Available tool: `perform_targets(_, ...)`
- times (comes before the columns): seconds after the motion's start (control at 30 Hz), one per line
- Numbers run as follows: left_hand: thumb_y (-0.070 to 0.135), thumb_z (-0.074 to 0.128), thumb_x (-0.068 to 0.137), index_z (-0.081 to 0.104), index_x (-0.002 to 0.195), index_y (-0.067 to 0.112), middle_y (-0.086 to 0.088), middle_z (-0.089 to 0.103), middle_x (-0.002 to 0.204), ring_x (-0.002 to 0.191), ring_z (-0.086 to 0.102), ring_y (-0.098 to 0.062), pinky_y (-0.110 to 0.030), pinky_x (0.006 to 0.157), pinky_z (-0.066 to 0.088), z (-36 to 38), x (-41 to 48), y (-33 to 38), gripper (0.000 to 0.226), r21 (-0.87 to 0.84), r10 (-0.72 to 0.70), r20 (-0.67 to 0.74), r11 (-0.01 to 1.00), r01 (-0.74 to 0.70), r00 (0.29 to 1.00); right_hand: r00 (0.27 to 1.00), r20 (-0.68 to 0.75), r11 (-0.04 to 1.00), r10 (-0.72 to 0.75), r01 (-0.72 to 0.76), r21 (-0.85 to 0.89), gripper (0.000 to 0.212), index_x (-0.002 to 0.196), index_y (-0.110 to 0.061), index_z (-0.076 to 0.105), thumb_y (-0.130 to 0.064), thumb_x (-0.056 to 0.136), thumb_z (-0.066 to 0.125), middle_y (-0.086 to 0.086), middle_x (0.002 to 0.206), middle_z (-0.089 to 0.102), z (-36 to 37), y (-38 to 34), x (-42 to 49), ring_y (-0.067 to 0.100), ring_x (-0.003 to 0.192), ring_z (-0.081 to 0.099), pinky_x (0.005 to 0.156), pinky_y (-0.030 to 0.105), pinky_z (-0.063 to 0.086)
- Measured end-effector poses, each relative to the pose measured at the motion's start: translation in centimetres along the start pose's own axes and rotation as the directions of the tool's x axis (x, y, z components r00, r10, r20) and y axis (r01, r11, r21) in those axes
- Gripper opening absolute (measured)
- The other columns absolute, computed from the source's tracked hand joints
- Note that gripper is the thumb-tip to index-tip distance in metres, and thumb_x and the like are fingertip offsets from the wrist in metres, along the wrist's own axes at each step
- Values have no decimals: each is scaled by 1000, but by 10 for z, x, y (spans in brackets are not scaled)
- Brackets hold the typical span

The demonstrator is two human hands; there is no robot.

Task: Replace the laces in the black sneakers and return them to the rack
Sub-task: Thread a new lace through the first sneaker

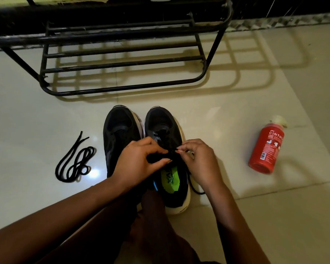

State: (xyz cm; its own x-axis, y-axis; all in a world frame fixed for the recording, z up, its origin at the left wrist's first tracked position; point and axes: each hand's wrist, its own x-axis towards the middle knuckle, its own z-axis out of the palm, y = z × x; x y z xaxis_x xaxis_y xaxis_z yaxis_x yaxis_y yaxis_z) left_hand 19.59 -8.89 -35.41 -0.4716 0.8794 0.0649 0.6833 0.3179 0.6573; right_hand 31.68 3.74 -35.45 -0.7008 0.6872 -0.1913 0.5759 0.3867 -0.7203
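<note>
Two black sneakers with white soles stand side by side on the floor, toes toward the rack. The left sneaker [120,134] has no lace showing. The right sneaker [164,124] shows a green insole and a black lace [196,190] trailing off its right side. My left hand [139,162] grips the tongue and lace area of the right sneaker. My right hand [198,162] pinches the lace just beside it. A loose coiled black lace [74,161] lies on the floor to the left.
A black metal shoe rack [122,63] stands beyond the sneakers, its lower bars bare. A red bottle [265,147] lies on its side on the tiles at the right. My knee and foot [152,221] sit right behind the sneakers.
</note>
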Motion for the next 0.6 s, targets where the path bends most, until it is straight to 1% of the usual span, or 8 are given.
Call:
perform_targets(0.1,52,55,77,72,94,25,10,63,85,76,60,-7,-27,67,47,0,-2,1,36,59,33,-14,998,-33,999,1000,-23,1000,-1,2,23,11,91,-17,68,-17,90,57,-6,93,61,3,2,-2,7,82,58,73,20,46)
perform_targets(0.2,52,56,77,70,94,24,11,64,85,77,61,-5,-22,69,46,1,-3,2,36,59,38,-17,998,-37,999,998,-33,987,61,-56,149,13,89,-18,60,-17,95,49,-16,79,61,1,3,-7,-8,72,55,60,6,39)
perform_targets(0.27,50,65,74,65,92,24,13,64,81,75,60,-3,-18,70,44,0,-3,4,32,20,-18,-28,1000,19,999,994,-43,974,102,-91,209,14,90,-16,59,-16,96,47,-17,78,62,3,1,-8,-11,72,55,59,3,38)
perform_targets(0.33,45,73,70,56,90,26,17,61,75,72,59,1,-15,68,44,-1,-3,6,33,-29,-91,-42,996,90,995,989,-55,959,136,-117,257,14,91,-15,59,-16,97,45,-13,83,66,5,0,-7,-5,79,58,65,6,41)
perform_targets(0.4,46,73,68,47,90,29,19,58,73,71,59,3,-17,64,48,-1,-3,7,38,-52,-121,-45,992,119,992,983,-57,941,176,-151,303,16,93,-15,59,-17,97,44,-11,85,68,6,-1,-8,3,85,62,72,17,46)
perform_targets(0.47,49,71,67,44,89,29,19,58,72,70,59,3,-21,62,51,-1,-3,7,40,-63,-131,-49,990,128,990,978,-48,927,203,-176,331,16,92,-15,59,-19,97,44,-11,86,69,6,0,-8,5,87,63,74,22,46)
perform_targets(0.53,50,70,66,44,88,28,19,59,72,70,60,2,-22,62,51,-1,-3,5,40,-72,-134,-50,989,131,990,981,-40,924,192,-167,344,16,88,-17,59,-21,97,46,-11,82,68,5,-2,-9,3,83,63,72,23,47)
perform_targets(0.6,48,70,68,48,85,26,16,61,71,71,61,0,-21,62,51,-1,-3,4,35,-114,-133,-42,985,128,990,985,-84,942,151,-118,313,19,78,-20,57,-25,95,50,-12,69,63,2,-8,-11,-2,64,57,60,19,43)
